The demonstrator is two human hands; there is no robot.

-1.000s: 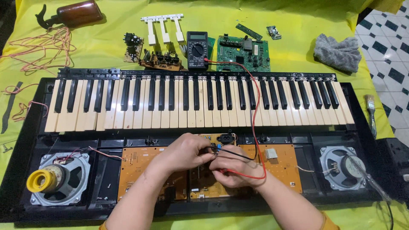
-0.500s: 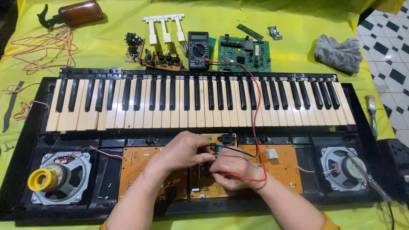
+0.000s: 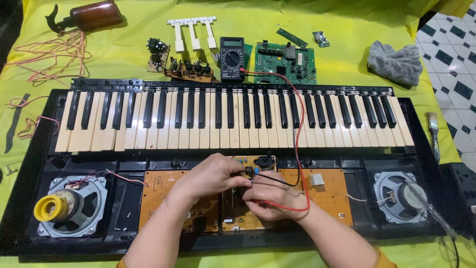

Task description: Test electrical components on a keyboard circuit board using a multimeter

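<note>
An opened electronic keyboard (image 3: 233, 116) lies on a yellow cloth, its orange circuit boards (image 3: 158, 198) exposed below the keys. My left hand (image 3: 210, 178) pinches a probe tip over the middle board, near a small black socket (image 3: 265, 161). My right hand (image 3: 270, 196) grips the second probe just beside it. A red lead (image 3: 296, 124) and a black lead (image 3: 275, 181) run from my hands up across the keys to a black multimeter (image 3: 231, 58) behind the keyboard.
Speakers sit at the left (image 3: 69, 206) and right (image 3: 401, 196) ends of the case. Behind the keys lie a green circuit board (image 3: 287, 62), loose white keys (image 3: 192, 32), small boards (image 3: 191, 72), a grey rag (image 3: 394, 62), a brown bottle (image 3: 94, 15) and tangled wire (image 3: 54, 54). A brush (image 3: 434, 131) lies right.
Both hands stay on the middle board with only slight shifts of the fingers and leads. Nothing else has moved.
</note>
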